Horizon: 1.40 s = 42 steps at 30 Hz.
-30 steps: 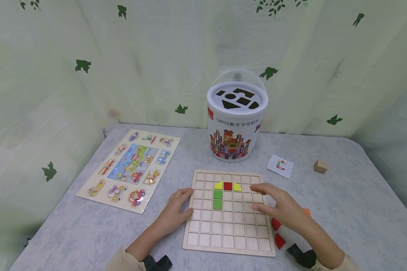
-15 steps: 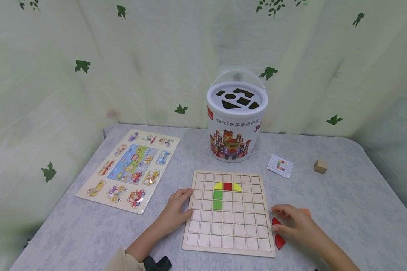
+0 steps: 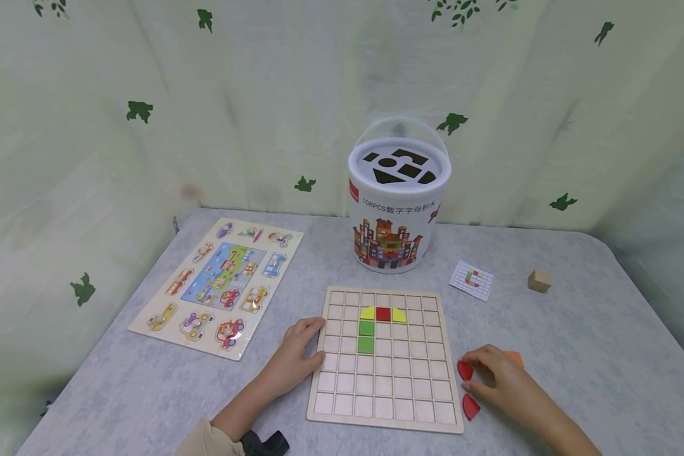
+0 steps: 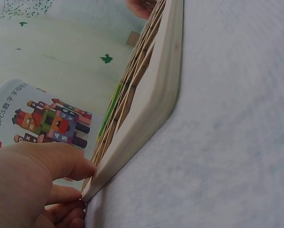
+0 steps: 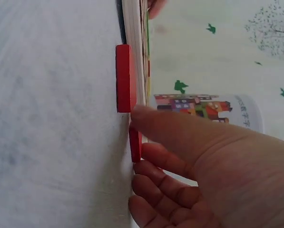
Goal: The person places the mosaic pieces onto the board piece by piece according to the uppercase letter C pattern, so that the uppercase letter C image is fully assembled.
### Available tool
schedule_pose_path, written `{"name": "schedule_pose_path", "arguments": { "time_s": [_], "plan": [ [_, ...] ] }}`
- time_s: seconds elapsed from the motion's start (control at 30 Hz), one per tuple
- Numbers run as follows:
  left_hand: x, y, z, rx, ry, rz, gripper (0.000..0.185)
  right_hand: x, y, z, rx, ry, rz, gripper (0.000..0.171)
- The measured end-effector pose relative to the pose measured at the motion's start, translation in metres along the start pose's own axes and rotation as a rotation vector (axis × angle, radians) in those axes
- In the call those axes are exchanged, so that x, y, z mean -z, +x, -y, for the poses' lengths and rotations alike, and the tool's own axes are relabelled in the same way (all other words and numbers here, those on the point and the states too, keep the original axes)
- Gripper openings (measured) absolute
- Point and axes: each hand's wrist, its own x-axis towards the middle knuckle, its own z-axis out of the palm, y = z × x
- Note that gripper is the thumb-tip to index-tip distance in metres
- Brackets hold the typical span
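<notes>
My left hand rests against the left edge of a wooden grid board, thumb and index finger apart along it. In the left wrist view the thumb and fingertips touch the board's rim. Set in the grid are two green squares, a red square and two yellow quarter-circles. Right of the board, my right hand pinches a red quarter-circle piece between thumb and index finger at the table. A second red quarter-circle piece lies beside it, nearer me.
An orange piece lies partly behind the right hand. Further back are a small pattern card, a wooden cube and a white lidded bucket. A vehicle picture puzzle lies at left.
My right hand has moved from over the board's right side down to the red pieces, and its fingers have closed around the farther one. The left hand stays at the board's edge.
</notes>
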Motion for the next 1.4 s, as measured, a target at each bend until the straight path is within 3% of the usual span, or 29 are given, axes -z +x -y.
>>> {"name": "schedule_pose_path", "arguments": {
  "time_s": [0.17, 0.33, 0.67, 0.97, 1.2, 1.4],
  "plan": [
    [0.001, -0.001, -0.002, 0.001, -0.009, 0.000, 0.055, 0.002, 0.003, 0.004, -0.041, -0.034, 0.011, 0.022],
    [0.002, 0.000, -0.002, 0.000, -0.011, -0.001, 0.055, 0.006, 0.005, 0.013, -0.056, 0.028, 0.008, 0.026],
    [0.001, 0.001, -0.003, 0.018, -0.004, 0.001, 0.055, 0.002, 0.020, 0.057, 0.147, 0.150, -0.050, 0.031],
    [0.002, 0.001, -0.004, 0.011, -0.007, 0.009, 0.055, -0.026, 0.040, 0.086, 0.289, 0.270, -0.021, 0.027],
    [0.001, 0.000, -0.004, 0.014, -0.010, 0.007, 0.055, -0.051, 0.051, 0.087, 0.190, 0.292, 0.135, 0.026],
    [0.002, -0.001, -0.004, 0.013, -0.005, 0.002, 0.055, -0.066, 0.057, 0.085, 0.204, 0.258, 0.125, 0.026]
  ]
}}
